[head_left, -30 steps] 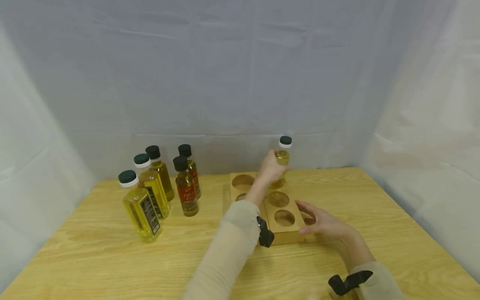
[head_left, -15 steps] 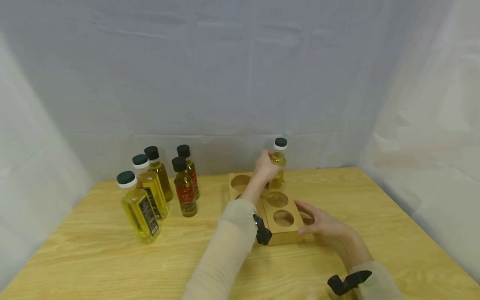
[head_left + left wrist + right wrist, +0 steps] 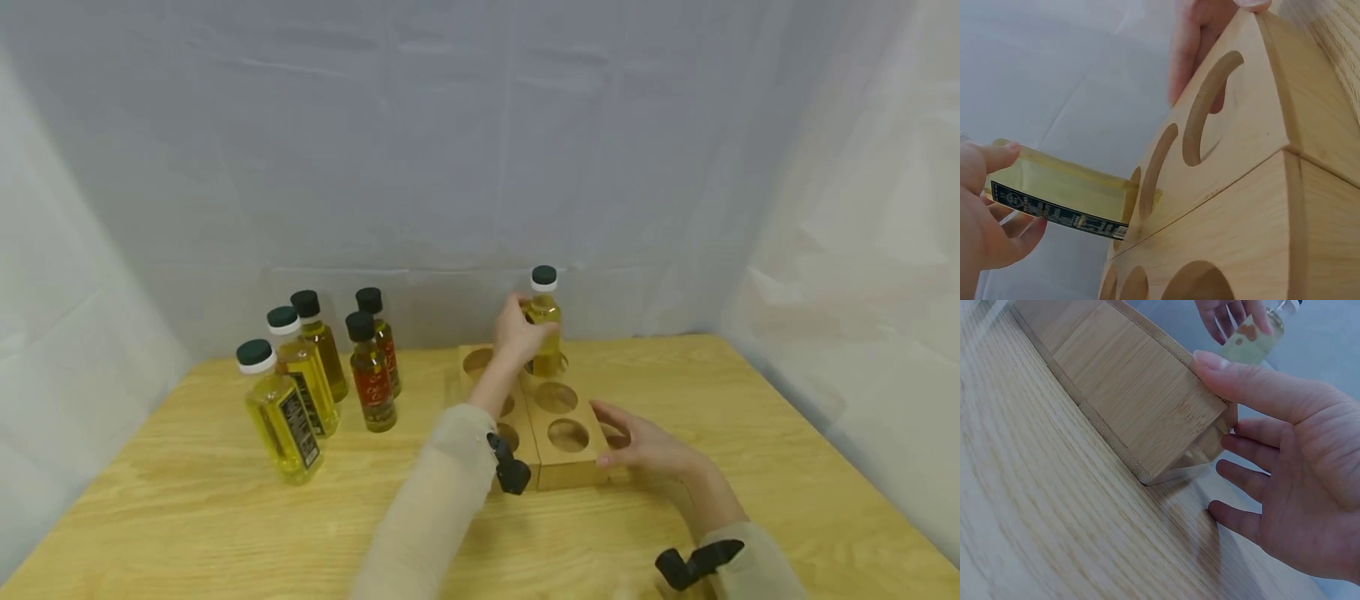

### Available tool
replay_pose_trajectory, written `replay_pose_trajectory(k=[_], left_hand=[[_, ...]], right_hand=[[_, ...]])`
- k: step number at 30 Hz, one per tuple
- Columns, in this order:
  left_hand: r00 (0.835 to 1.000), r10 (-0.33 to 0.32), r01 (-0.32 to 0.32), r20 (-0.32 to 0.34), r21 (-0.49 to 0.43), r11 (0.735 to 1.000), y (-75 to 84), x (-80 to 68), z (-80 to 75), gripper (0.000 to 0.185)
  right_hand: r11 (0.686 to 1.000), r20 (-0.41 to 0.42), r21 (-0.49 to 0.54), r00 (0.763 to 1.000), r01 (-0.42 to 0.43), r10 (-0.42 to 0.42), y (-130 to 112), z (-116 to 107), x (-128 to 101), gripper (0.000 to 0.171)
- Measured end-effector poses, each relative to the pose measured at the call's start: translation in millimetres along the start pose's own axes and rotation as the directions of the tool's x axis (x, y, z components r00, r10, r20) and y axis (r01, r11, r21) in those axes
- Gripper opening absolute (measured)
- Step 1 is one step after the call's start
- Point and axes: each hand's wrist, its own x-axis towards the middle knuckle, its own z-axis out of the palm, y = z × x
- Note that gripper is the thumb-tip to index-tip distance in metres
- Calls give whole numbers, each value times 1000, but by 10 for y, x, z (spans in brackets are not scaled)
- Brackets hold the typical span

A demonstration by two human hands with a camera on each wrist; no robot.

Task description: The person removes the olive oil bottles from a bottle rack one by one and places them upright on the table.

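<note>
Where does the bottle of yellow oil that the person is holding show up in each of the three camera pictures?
Head view: the held bottle stands just above centre, gripped by the left hand over the wooden rack's far right hole.
Left wrist view: the bottle lies at left centre, its base entering a hole.
Right wrist view: it peeks in at the top edge, right of centre.
Shared landmark: the wooden rack, touched by the right hand.

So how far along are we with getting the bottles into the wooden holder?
Early. The left hand holds the first bottle, its base just entering a far hole of the wooden holder, which the right hand steadies. The other holes in view are empty. Five bottles wait on the table.
</note>
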Motion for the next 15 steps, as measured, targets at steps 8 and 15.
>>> replay_pose_trajectory(k=[8,15], left_hand=[[995,89,-95,-44,-173,980,85,-7,-179,57],[993,93,-108,-76,-236,966,174,-77,-441,60]], right_hand=[[1000,6,8,1000,17,-17,-4,-11,25,90],[1000,11,1,999,31,-31,0,-2,45,91]])
